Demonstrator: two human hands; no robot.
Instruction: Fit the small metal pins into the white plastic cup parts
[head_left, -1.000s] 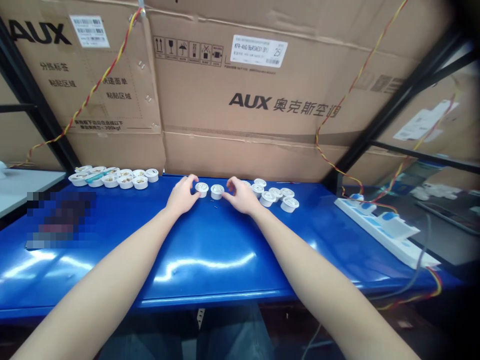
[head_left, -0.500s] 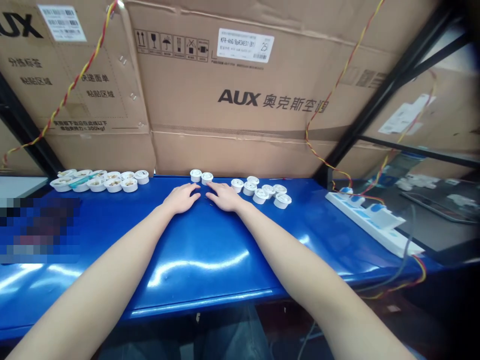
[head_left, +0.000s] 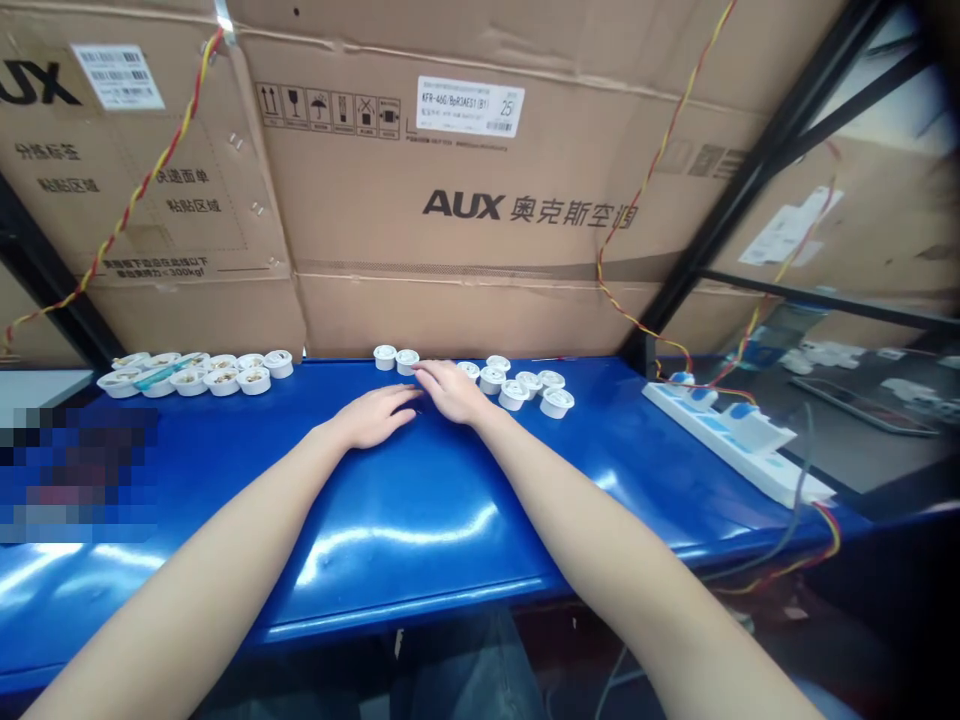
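My left hand (head_left: 377,416) lies low over the blue table, fingers stretched to the right, holding nothing. Its fingertips come close to my right hand (head_left: 452,392), whose fingers are extended and whose fingertips are beside a small white lidded cup (head_left: 407,363). Whether they touch that cup I cannot tell. Just left of it stands another white lidded cup (head_left: 385,358). Beyond my right wrist is a loose group of several white lidded cups (head_left: 513,395), one partly hidden by the hand.
Several white cups with bits inside (head_left: 221,380) stand in rows at the back left, a teal strip (head_left: 163,374) across them. A white power strip (head_left: 739,445) with cables lies along the right edge. Cardboard (head_left: 450,290) closes off the back. A pixelated patch hides something at left.
My left hand has moved right and nearer to me, away from the pair of cups and closer to my right hand. My right hand has shifted slightly. The view has tilted a little.
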